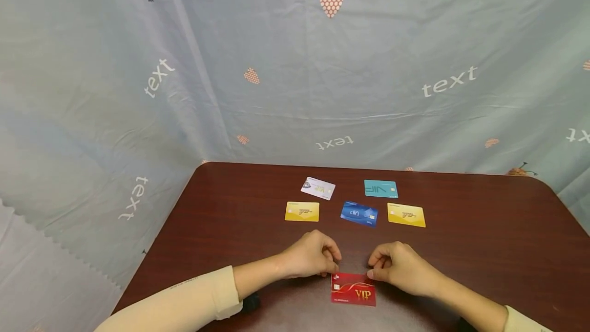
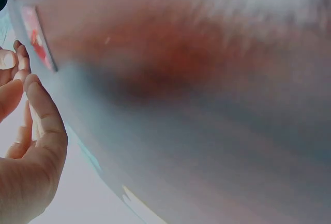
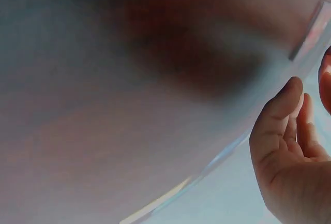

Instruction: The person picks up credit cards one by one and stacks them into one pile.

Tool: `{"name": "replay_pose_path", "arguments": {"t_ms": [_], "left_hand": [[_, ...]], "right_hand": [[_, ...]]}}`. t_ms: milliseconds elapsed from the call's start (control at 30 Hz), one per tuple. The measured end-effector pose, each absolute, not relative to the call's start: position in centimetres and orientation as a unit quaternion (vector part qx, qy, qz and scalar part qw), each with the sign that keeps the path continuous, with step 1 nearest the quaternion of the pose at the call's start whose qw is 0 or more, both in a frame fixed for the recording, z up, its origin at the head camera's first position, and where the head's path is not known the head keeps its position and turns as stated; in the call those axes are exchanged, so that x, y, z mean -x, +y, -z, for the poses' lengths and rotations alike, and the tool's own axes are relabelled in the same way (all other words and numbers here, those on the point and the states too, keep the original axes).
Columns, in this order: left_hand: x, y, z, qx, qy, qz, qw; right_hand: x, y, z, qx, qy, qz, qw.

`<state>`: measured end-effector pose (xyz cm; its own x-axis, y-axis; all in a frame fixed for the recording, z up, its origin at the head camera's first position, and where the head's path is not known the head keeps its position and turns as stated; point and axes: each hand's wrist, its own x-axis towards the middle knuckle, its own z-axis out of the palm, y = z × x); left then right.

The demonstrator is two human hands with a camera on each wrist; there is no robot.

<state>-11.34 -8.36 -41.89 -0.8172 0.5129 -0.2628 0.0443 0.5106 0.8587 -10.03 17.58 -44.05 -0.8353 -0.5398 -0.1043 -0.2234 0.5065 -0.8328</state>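
Observation:
A red VIP card (image 1: 353, 289) lies flat on the table in front of the person. My left hand (image 1: 310, 255) is at its upper left corner, fingers loosely bent and thumb tip close to the edge. At the upper right corner is my right hand (image 1: 405, 269), its thumb tip near the card and its fingers likewise loosely bent. The left wrist view shows a gap between the fingers of the left hand (image 2: 41, 136) and the red card (image 2: 36, 38). In the right wrist view, the right hand (image 3: 289, 146) sits apart from the card (image 3: 312, 32) too.
Farther back on the dark wooden table (image 1: 221, 240) lie a white card (image 1: 318, 188), a teal card (image 1: 380, 188), a blue card (image 1: 359, 213), a left yellow card (image 1: 301, 211) and a right yellow card (image 1: 406, 214). A patterned curtain (image 1: 286, 101) hangs behind the table.

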Motion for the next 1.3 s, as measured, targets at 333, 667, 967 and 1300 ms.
{"name": "replay_pose_path", "arguments": {"t_ms": [333,667,967,1300], "left_hand": [[13.1,-8.9,40.4,-0.208,0.839,-0.46,0.201],[15.1,-9.3,39.6,-0.21,0.84,-0.482,0.134],[16.8,-9.7,38.5,-0.19,0.835,-0.506,0.106],[18.7,-9.6,38.3,-0.174,0.813,-0.547,0.1]], "right_hand": [[11.0,18.6,42.1,0.192,0.863,0.444,0.145],[11.8,19.2,40.7,0.148,0.864,0.465,0.126],[13.0,19.7,40.2,0.138,0.865,0.474,0.092],[14.4,20.2,39.9,0.107,0.865,0.483,0.086]]}}
